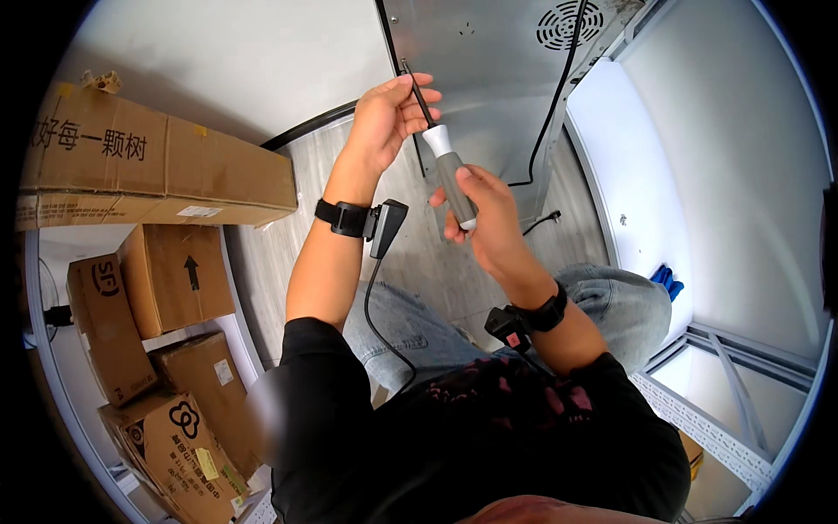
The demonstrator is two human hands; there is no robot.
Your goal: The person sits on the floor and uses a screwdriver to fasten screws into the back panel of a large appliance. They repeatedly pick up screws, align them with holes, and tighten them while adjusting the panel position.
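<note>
A screwdriver (453, 177) with a grey and white handle and a dark shaft slants up toward a grey metal panel (489, 96). Its tip meets the panel's left edge, where a small screw seems to sit, though the detail is too fine to be sure. My right hand (491, 214) is wrapped round the handle. Higher up, my left hand (384, 120) pinches the shaft near the tip between thumb and forefinger, its other fingers loosely curled beside the panel. Black straps with small devices circle both my wrists.
A black power cord (561, 96) hangs across the panel below a round vent (569, 24); its plug (554, 216) is near the floor. A long cardboard box (166, 162) stands at left, above shelved boxes (179, 279). White panels and a metal rack (711, 437) flank my right.
</note>
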